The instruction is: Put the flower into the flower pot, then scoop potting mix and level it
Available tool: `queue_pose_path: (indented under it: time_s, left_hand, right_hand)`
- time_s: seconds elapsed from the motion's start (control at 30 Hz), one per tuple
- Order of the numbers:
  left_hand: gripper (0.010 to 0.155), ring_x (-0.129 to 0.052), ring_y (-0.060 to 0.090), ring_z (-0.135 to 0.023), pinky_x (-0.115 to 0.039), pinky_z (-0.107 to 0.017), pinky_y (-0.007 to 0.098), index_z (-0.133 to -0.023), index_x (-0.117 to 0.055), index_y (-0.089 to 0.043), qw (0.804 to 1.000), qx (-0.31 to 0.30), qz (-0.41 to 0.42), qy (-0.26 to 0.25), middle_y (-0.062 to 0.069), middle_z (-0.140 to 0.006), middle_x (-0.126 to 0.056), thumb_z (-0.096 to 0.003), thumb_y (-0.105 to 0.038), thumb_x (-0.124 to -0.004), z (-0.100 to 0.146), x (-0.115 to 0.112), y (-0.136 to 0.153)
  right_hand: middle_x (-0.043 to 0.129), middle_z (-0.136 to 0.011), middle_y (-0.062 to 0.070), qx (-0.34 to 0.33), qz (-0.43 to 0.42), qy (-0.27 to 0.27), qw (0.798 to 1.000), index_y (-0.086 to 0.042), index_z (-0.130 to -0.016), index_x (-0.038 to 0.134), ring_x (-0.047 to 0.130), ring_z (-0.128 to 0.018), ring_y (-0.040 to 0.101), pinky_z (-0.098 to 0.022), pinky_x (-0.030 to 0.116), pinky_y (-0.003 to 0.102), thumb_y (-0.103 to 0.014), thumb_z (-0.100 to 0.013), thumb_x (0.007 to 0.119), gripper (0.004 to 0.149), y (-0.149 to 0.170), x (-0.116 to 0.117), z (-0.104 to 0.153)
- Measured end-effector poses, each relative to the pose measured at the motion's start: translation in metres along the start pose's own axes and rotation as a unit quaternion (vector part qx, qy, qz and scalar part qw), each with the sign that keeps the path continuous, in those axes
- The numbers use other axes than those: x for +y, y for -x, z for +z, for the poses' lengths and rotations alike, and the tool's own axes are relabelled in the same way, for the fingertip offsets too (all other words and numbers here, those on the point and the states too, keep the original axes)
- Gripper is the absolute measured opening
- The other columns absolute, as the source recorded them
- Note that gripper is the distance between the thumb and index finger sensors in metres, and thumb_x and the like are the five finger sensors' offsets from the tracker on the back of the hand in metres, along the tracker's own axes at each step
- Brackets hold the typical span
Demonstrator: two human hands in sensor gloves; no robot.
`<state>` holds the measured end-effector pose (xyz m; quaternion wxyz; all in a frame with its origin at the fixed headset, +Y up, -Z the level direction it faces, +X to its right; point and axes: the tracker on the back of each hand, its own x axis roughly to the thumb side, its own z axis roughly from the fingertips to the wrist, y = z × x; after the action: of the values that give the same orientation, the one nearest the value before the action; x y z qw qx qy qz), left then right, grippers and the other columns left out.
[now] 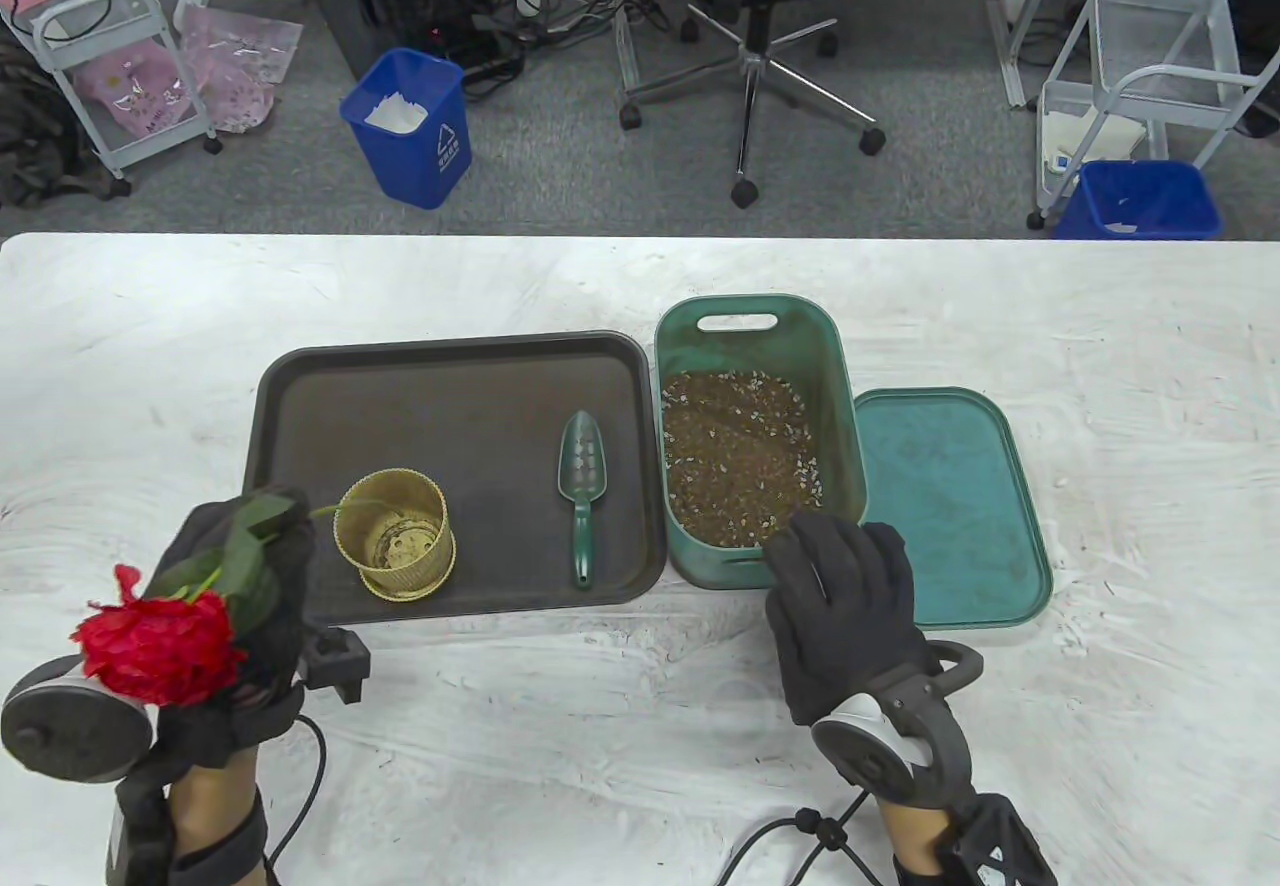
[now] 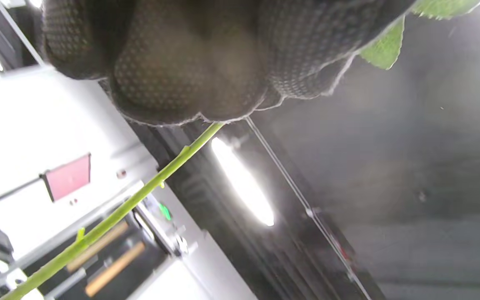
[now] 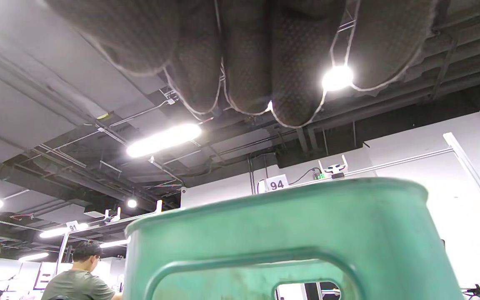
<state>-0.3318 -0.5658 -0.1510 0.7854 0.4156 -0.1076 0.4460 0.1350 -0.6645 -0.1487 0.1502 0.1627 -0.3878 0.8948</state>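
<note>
a: the table view looks steeply down from the person's side, taking in the whole table (image 1: pixel 640 726) and the floor beyond.

b: both wrist views tilt up at the ceiling. the right sits close behind the green bin (image 3: pixel 290 233), shared with the table view.

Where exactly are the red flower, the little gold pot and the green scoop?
Red flower (image 1: pixel 160 651): table view, on the petals of the bloom.
Gold pot (image 1: pixel 395 546): table view, on its inside bottom.
Green scoop (image 1: pixel 581 464): table view, on the blade.
</note>
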Motion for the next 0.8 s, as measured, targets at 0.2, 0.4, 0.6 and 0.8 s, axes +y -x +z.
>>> queue_pose_path:
  time_s: [0.2,0.4,0.6,0.8]
  left_hand:
    - [0.040,-0.102,0.024,-0.050,-0.085,-0.049,0.041,-0.081,-0.085,-0.030,0.995,0.097,0.027,-0.014,-0.007,-0.070,-0.095,-0.0426,-0.041,-0.082,0.014,0.004,0.045]
    - [0.040,-0.102,0.025,-0.051,-0.085,-0.050,0.042,-0.082,-0.085,-0.030,0.989,0.142,0.006,0.030,-0.006,-0.071,-0.094,-0.0430,-0.041,-0.082,0.024,-0.018,0.072]
    - [0.040,-0.102,0.025,-0.052,-0.084,-0.050,0.042,-0.082,-0.084,-0.030,0.987,0.150,-0.015,0.056,-0.006,-0.072,-0.094,-0.0431,-0.040,-0.083,0.029,-0.030,0.081]
    - [0.040,-0.102,0.025,-0.052,-0.084,-0.050,0.042,-0.082,-0.084,-0.030,0.985,0.167,-0.003,0.051,-0.006,-0.072,-0.094,-0.0430,-0.041,-0.083,0.032,-0.030,0.088]
  right_hand:
    - [0.079,-0.100,0.017,-0.001,-0.001,-0.003,1.000,-0.018,-0.087,0.079,0.085,-0.084,0.046,-0.063,0.065,0.074,-0.036,-0.042,0.073,0.049,-0.001,0.001,0.000]
    - [0.079,-0.100,0.017,-0.006,-0.002,-0.002,1.000,-0.018,-0.087,0.079,0.086,-0.084,0.046,-0.063,0.065,0.074,-0.036,-0.042,0.073,0.049,-0.004,0.001,0.000]
    - [0.079,-0.099,0.017,-0.004,-0.005,-0.007,1.000,-0.018,-0.087,0.079,0.086,-0.084,0.046,-0.063,0.065,0.074,-0.036,-0.042,0.073,0.049,-0.003,0.003,0.000]
    - [0.080,-0.099,0.017,-0.004,-0.007,-0.014,1.000,-0.018,-0.087,0.079,0.086,-0.084,0.045,-0.063,0.065,0.073,-0.036,-0.042,0.073,0.048,-0.004,0.006,0.001]
